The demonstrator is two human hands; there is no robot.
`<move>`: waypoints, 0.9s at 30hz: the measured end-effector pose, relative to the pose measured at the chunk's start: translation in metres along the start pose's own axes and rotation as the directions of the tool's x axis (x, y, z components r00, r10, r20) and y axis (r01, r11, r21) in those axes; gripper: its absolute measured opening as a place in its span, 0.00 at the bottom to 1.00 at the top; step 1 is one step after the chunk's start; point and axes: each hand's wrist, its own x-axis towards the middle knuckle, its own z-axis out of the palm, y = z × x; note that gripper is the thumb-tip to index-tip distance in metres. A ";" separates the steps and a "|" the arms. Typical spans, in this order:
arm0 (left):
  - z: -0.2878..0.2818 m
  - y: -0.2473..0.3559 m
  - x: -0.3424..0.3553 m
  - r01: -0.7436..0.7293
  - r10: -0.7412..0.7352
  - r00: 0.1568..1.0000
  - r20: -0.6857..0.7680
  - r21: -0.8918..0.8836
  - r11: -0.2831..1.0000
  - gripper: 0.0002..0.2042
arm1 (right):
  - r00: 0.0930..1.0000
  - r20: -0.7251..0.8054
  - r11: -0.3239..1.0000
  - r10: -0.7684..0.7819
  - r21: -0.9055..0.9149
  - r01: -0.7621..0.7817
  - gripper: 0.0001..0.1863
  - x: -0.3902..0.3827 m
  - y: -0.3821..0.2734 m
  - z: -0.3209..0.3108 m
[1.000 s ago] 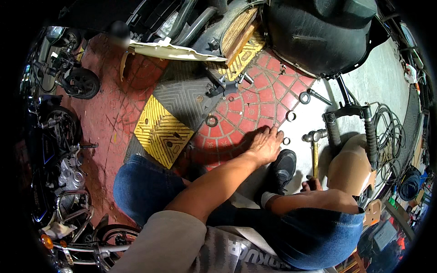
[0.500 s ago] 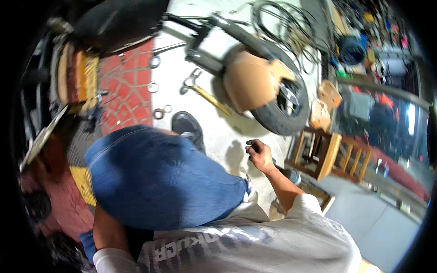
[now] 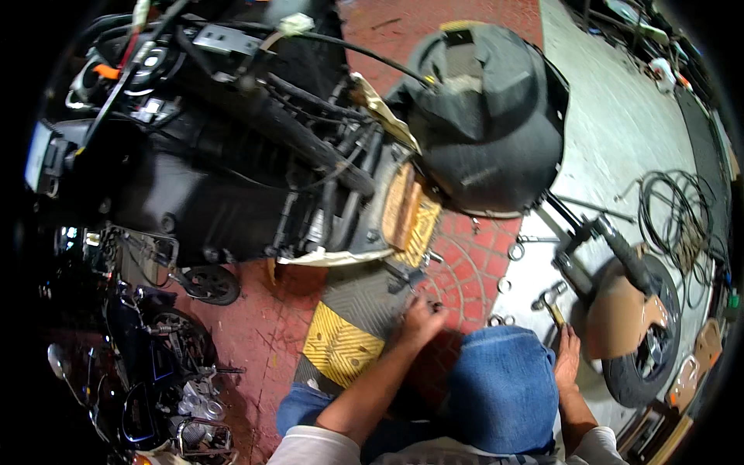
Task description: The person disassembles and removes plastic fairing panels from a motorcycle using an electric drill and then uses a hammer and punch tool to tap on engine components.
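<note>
My left hand (image 3: 422, 322) is closed over the striped rubber ramp's edge, fingers curled. A small dark bit shows at its fingertips, too small to name. Just beyond it lies a dark metal piece (image 3: 407, 277). At the right, my right hand (image 3: 568, 360) is round the lower end of the yellow handle of a hammer (image 3: 556, 308). The hammer's head rests on the pale floor, and the palm side of the hand is hidden. Metal rings (image 3: 505, 286) and a wrench (image 3: 535, 239) lie on the floor near it.
A partly stripped scooter body (image 3: 232, 186) fills the upper left, with a black plastic fender-shaped part (image 3: 488, 155) beside it. A wheel with fork (image 3: 643, 349), partly under cardboard (image 3: 616, 318), lies right. Coiled cable (image 3: 674, 209) is beyond; a motorcycle (image 3: 147, 372) stands lower left.
My view has swung left, bringing the scooter body into sight. My left hand, hidden behind my knee before, now shows. My right hand has moved from open floor to the hammer's handle.
</note>
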 end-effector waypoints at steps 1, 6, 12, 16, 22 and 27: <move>-0.006 0.026 -0.005 0.056 -0.053 0.996 0.072 -0.040 0.998 0.20 | 0.999 -0.034 1.000 0.018 -0.013 -0.018 0.40 0.003 0.011 0.016; -0.040 0.106 0.027 0.237 0.012 0.924 0.383 -0.596 0.767 0.16 | 0.980 0.011 0.979 0.201 -0.045 -0.200 0.34 0.042 0.025 0.036; -0.082 0.210 0.038 -0.006 0.171 0.822 0.543 -0.291 0.957 0.26 | 0.897 0.114 0.897 0.428 0.071 -0.437 0.20 0.051 0.015 0.020; -0.147 0.323 0.019 -0.645 0.427 0.681 0.595 0.211 0.734 0.26 | 0.681 0.427 0.544 0.595 0.410 -0.732 0.11 0.043 -0.034 -0.045; -0.283 0.511 0.053 -0.809 0.049 0.544 0.838 0.508 0.294 0.22 | 0.668 0.589 0.047 0.455 0.733 -0.679 0.05 0.069 -0.176 -0.286; -0.369 0.531 0.123 -0.679 -0.278 0.632 0.723 0.690 0.251 0.18 | 0.723 0.579 -0.360 0.377 0.811 -0.461 0.10 0.086 -0.252 -0.306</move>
